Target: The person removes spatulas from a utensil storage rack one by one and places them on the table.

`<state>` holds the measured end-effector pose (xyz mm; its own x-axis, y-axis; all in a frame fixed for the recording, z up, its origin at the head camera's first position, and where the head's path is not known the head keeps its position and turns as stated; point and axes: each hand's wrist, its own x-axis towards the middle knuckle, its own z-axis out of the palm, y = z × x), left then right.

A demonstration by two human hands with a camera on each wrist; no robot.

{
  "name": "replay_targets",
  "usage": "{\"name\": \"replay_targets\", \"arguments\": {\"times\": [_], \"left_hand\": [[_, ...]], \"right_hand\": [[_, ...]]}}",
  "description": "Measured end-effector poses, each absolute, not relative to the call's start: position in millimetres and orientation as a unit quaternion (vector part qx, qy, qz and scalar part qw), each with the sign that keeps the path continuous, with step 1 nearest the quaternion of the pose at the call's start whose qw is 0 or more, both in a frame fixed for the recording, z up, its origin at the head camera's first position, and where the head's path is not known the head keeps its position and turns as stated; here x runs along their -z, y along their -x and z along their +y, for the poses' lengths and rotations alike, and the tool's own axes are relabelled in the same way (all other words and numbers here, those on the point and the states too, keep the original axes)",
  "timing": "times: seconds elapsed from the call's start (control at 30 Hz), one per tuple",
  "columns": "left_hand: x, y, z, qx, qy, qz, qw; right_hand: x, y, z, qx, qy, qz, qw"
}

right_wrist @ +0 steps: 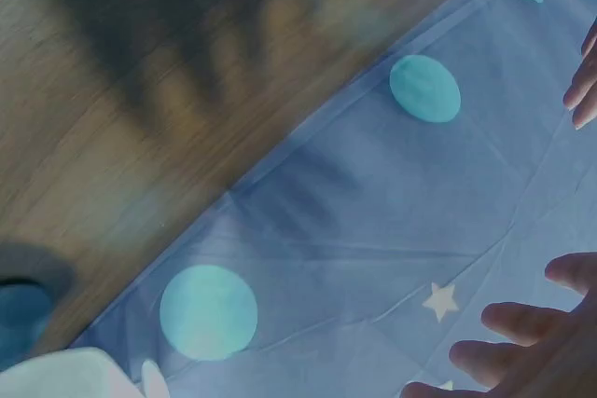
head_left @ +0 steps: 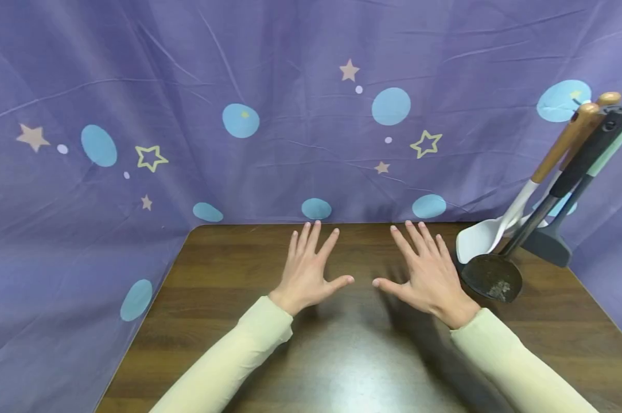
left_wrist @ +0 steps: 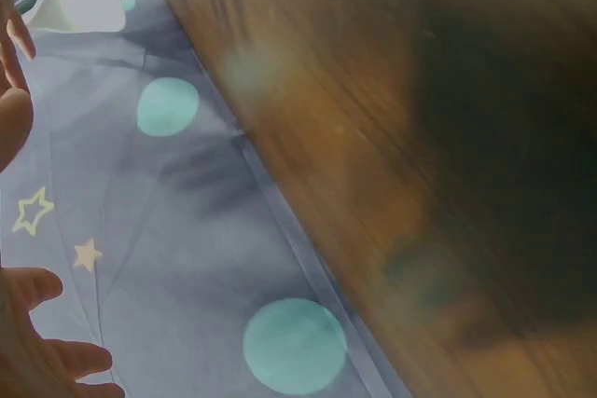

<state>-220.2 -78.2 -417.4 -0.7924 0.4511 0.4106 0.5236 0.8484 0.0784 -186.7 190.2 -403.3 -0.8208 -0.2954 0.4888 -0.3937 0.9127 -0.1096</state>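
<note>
My left hand (head_left: 306,272) is held palm down over the middle of the wooden table (head_left: 228,298), its fingers straight and spread, with nothing in it. To its right, my right hand (head_left: 430,278) has the same spread pose and also holds nothing; the two thumbs point at each other with a gap between them. Close beside the right hand stand several long-handled kitchen utensils: a dark ladle (head_left: 492,278), a white turner (head_left: 477,240) with a wooden handle and a dark grey turner (head_left: 548,245). In the right wrist view, fingers (right_wrist: 527,323) of the right hand show at the lower right.
A purple curtain (head_left: 290,69) with blue dots and stars hangs along the table's back edge and both sides. The utensils lean up at the right, their handles (head_left: 564,143) rising toward the upper right. Both hands cast shadows on the tabletop.
</note>
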Motion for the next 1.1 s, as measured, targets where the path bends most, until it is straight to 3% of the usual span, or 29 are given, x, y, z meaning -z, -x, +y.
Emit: {"name": "replay_targets", "arguments": {"times": [0.23, 0.63, 1.1], "left_hand": [[412.5, 220.5, -58.9, 0.120, 0.289, -0.923, 0.225], [397.5, 215.2, -5.5, 0.155, 0.346, -0.897, 0.227], [388.4, 212.4, 39.7, 0.154, 0.384, -0.874, 0.255]], "right_hand": [[400.6, 176.3, 209.7, -0.116, -0.189, -0.937, 0.270], [390.3, 161.9, 241.5, -0.154, -0.196, -0.891, 0.381], [375.5, 145.3, 276.0, -0.177, -0.172, -0.868, 0.431]]}}
